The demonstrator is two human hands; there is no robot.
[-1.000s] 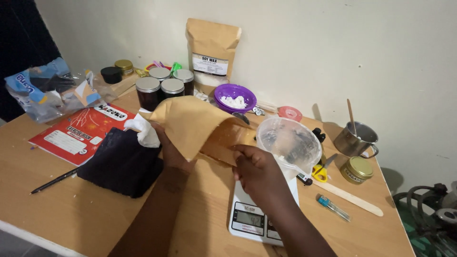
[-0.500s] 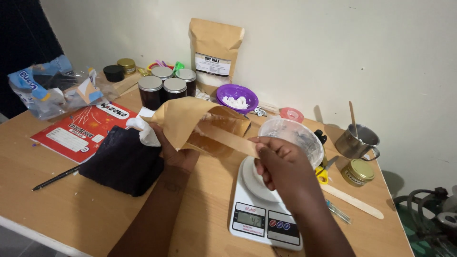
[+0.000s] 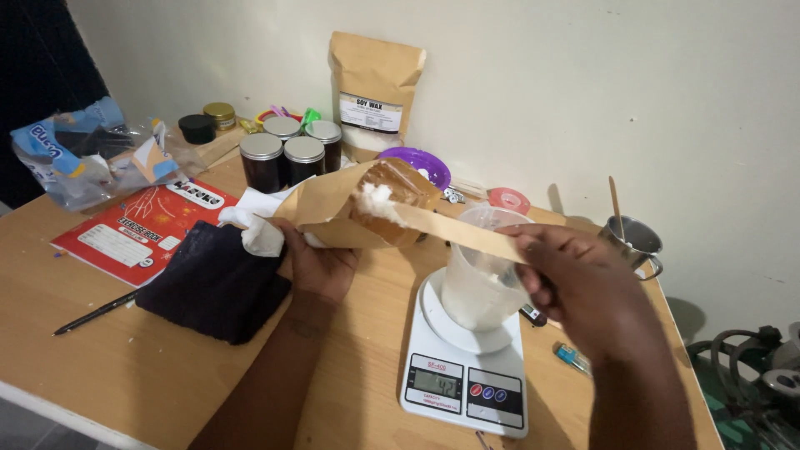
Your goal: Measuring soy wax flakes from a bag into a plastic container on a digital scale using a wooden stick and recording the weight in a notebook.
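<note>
My left hand [image 3: 321, 267] grips a tilted brown paper bag [image 3: 350, 208] with its open mouth turned right. My right hand [image 3: 575, 287] holds a flat wooden stick [image 3: 454, 232] whose far end carries a heap of white flakes [image 3: 372, 200] at the bag's mouth. Just under the stick, a clear plastic cup [image 3: 482, 283] holding white flakes stands on a white digital kitchen scale [image 3: 467, 367].
A dark folded cloth [image 3: 212, 283], white tissue [image 3: 258, 233], red booklet [image 3: 137, 229] and pencil [image 3: 96, 311] lie left. Dark jars [image 3: 287, 158], a tall paper pouch [image 3: 375, 96], purple bowl [image 3: 429, 162] and plastic bag [image 3: 92, 158] stand behind. A metal cup [image 3: 637, 242] sits right.
My right hand has moved right, off the bag and over the scale, drawing the wooden stick out with white flakes on it. The bag's mouth has tipped more to the right.
</note>
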